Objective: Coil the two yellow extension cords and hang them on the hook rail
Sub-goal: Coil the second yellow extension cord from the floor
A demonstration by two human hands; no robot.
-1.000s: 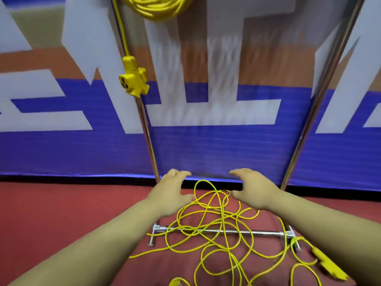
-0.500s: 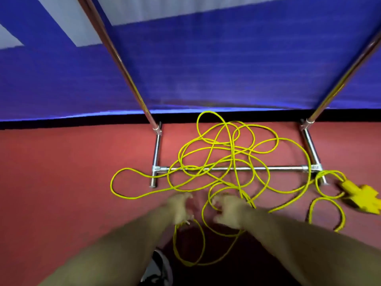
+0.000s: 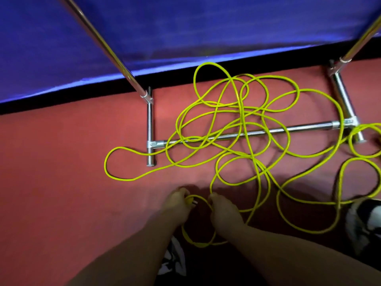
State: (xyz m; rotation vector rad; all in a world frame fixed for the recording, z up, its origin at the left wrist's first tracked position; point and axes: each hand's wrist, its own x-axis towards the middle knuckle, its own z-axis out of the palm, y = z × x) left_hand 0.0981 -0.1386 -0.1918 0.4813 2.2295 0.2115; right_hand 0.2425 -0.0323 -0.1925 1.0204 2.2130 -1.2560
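Where we crouch, our left hand (image 3: pixel 176 203) has its fingers closed round the pronged plug (image 3: pixel 190 201), and our right hand (image 3: pixel 222 213) pinches the yellow cord (image 3: pixel 253 162) just beside it. Beyond them the cord lies on the red floor (image 3: pixel 61 182) in loose crossing loops, several draped over the chrome crossbar (image 3: pixel 288 130). We judge that a hard pull may tighten crossings into knots, or snag a loop on the bar and drag the frame. Cord: thin, round, smooth, limp. Bar: hard polished tube. Floor: matte. Behind, the blue panel (image 3: pixel 185 27) looks faintly ribbed.
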